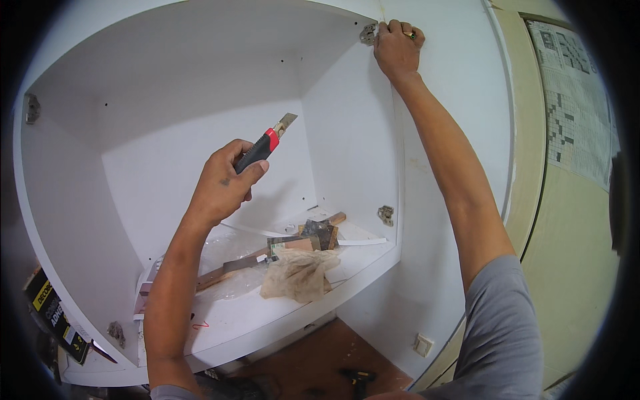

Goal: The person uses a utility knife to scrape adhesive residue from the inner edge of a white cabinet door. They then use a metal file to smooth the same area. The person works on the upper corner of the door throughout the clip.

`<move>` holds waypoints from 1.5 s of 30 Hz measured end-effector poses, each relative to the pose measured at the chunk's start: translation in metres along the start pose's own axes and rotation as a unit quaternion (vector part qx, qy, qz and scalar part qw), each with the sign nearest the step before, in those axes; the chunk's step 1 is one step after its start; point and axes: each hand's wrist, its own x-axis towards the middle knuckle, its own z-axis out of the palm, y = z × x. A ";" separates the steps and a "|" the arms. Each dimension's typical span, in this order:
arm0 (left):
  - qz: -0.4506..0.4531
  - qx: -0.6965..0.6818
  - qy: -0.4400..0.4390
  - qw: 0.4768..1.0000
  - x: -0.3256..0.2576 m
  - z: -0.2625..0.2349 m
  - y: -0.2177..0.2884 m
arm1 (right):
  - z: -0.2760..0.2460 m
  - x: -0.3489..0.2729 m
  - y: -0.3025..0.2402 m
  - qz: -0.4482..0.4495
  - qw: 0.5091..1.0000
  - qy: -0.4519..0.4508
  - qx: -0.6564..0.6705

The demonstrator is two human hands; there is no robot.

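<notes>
My left hand (225,177) is closed around the black and red handle of a utility knife (256,153), held up in front of the open white cabinet (220,160). Its blade is out and points up to the right. High on the cabinet's right front edge, my right hand (399,48) presses with curled fingers beside a metal hinge (367,35). A ring with a green stone is on one finger. Whatever those fingertips pinch, if anything, is hidden.
On the cabinet floor lie a crumpled beige cloth (297,273), clear plastic, wood strips and sandpaper-like pieces (320,233). More hinges (385,215) sit on the side walls. A black and yellow package (53,313) stands lower left. Below are a drill (360,379) and a wall switch (423,345).
</notes>
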 end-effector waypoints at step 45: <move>-0.067 0.028 -0.029 0.997 -0.102 -0.020 -0.003 | -0.095 -0.101 0.030 -0.083 0.958 -0.265 0.078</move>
